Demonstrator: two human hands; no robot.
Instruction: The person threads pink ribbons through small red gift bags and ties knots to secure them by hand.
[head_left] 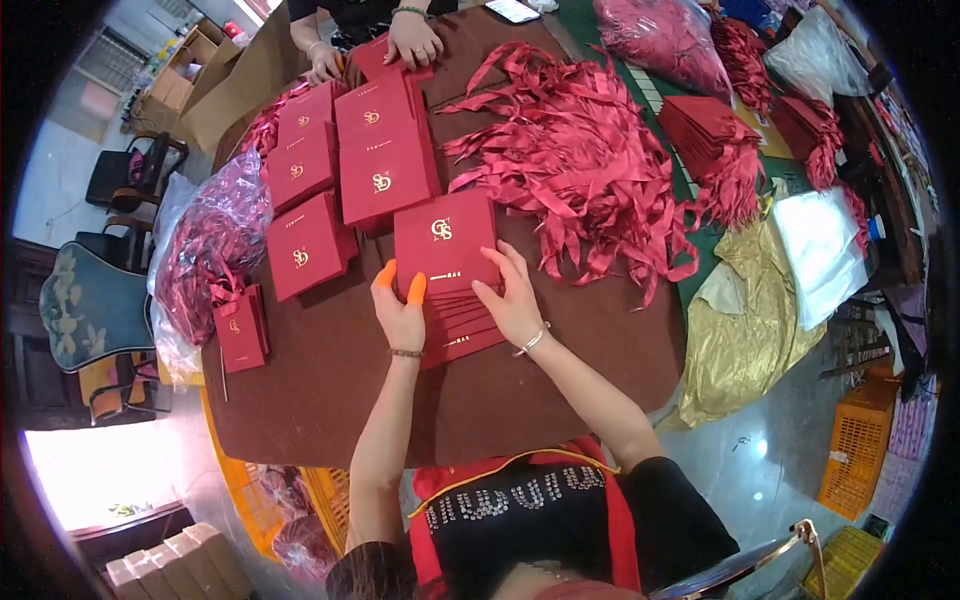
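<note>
A flat red paper bag [446,235] with a gold emblem is held by its near corners between my two hands. My left hand [401,318] grips the left corner and wears orange finger covers on two fingers. At the right corner, my right hand [514,300] has its thumb on the front and its fingers along the edge. Below lies a fanned stack of similar red bags [462,325], partly hidden by the held one and my hands. More stacks of red bags [385,180] stand just beyond, with further stacks [305,248] to their left.
A large heap of red ribbons [575,150] covers the brown table [590,350] at right. Ribboned bag bundles [705,140] and gold plastic [745,320] lie beyond it. At left are a plastic sack [215,230] and a small ribboned bag [240,335]. Across the table, another person's hands [413,40] touch red bags.
</note>
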